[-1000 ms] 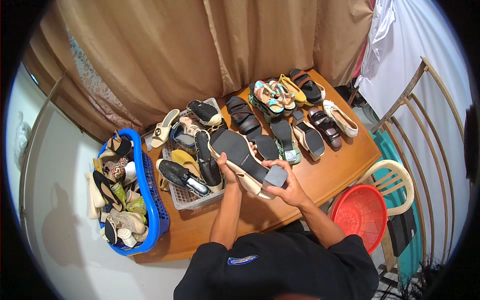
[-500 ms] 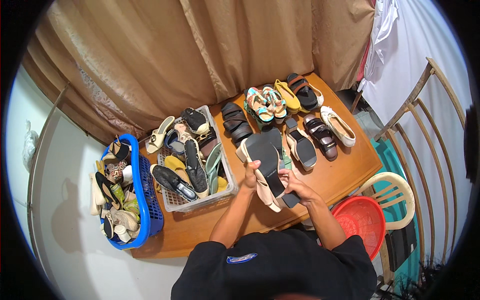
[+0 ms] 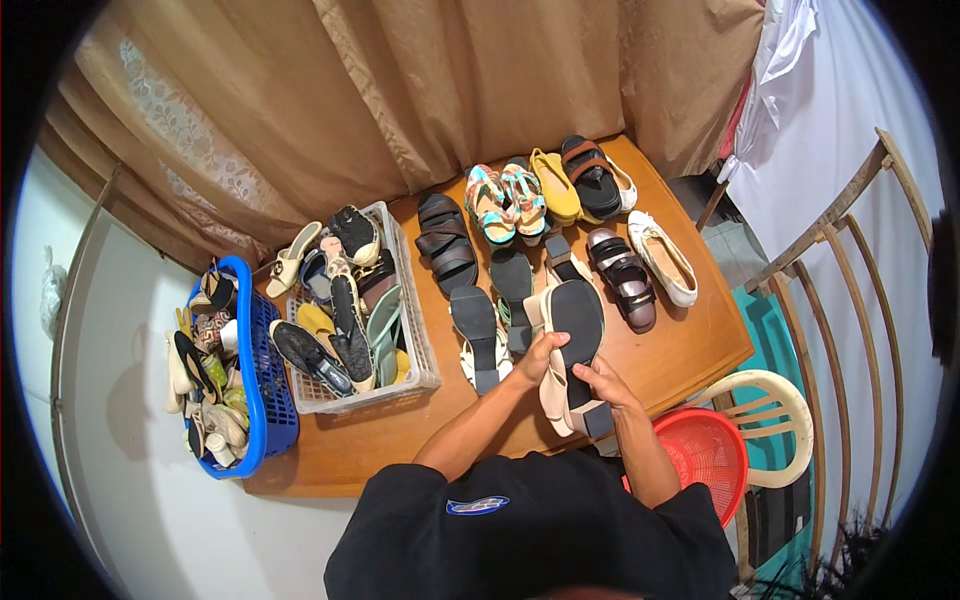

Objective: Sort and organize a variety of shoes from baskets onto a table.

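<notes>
held shoe (image 3: 578,310): insole hidden; red basket (image 3: 715,452): partly behind right forearm (image 3: 648,455); black shirt (image 3: 530,535): cut off below

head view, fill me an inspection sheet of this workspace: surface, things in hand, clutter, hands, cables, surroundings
surface: brown wooden table, with assorted footwear set out on it
things in hand: cream heeled sandal, dark sole facing up; whether a second lies beneath is unclear
clutter: pale plastic basket on the table and blue basket at its left end, both filled with footwear
hands: left hand and right hand both grip the sandal
cables: nothing seen
surroundings: brown curtain behind; red basket and cream chair at right
</notes>
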